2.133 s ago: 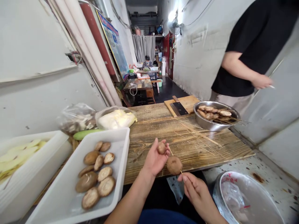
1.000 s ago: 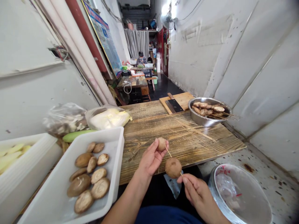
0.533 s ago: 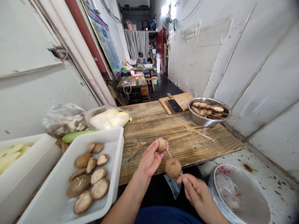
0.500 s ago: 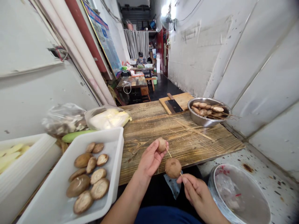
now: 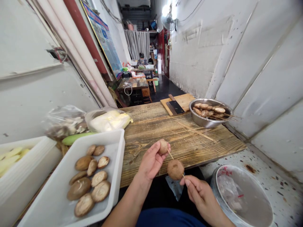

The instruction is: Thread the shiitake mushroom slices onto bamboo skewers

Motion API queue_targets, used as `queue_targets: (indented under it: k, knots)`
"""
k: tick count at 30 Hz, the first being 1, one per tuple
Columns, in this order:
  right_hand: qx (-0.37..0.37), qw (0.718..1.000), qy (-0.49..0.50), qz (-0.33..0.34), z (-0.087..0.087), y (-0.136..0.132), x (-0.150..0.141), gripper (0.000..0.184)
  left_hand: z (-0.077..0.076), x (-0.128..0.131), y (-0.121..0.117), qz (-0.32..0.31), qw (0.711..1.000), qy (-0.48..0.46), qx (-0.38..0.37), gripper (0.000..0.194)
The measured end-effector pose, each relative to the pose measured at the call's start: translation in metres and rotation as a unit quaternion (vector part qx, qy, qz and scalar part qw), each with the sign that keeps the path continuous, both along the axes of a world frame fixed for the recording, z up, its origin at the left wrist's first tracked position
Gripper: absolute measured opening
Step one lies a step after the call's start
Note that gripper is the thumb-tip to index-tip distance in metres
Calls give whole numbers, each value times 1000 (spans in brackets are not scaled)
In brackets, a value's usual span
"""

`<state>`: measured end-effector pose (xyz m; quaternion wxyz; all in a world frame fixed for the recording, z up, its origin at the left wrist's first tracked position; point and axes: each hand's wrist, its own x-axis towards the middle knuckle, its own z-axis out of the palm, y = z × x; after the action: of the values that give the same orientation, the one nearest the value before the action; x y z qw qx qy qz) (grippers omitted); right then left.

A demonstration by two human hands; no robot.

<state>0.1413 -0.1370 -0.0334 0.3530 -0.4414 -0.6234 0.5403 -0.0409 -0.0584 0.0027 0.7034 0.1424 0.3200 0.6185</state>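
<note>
My left hand (image 5: 151, 160) pinches a small brown mushroom (image 5: 163, 147) at the tip of a thin bamboo skewer (image 5: 170, 154). A larger round mushroom (image 5: 175, 169) sits lower on the same skewer. My right hand (image 5: 201, 197) is closed on the skewer's near end just below that mushroom. Both hands hover over the near edge of the wooden table (image 5: 153, 126). A white tray (image 5: 59, 205) of several loose mushrooms (image 5: 91, 178) lies to the left of my left hand.
Loose skewers (image 5: 196, 134) lie across the table. A steel bowl (image 5: 208, 121) of skewered mushrooms and a cutting board (image 5: 183, 101) with a cleaver (image 5: 174, 105) stand at the far right. Bagged vegetables (image 5: 109, 119) lie far left. A lined steel basin (image 5: 241, 198) sits on the floor.
The person in black at the far right has left the view. My hands and the skewer have barely moved; the view shifted slightly.
</note>
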Motion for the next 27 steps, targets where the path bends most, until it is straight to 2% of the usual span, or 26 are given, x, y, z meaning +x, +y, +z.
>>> queue_targets:
  k: [11,27]
  knots:
    - [2,1000,-12,2,3,-2,-1,37,0,0,-1,21,1000,-11,-11,13]
    - [-2,1000,14,-2,3,-4,-4,34,0,-1,-6,-22,999,36,28,22]
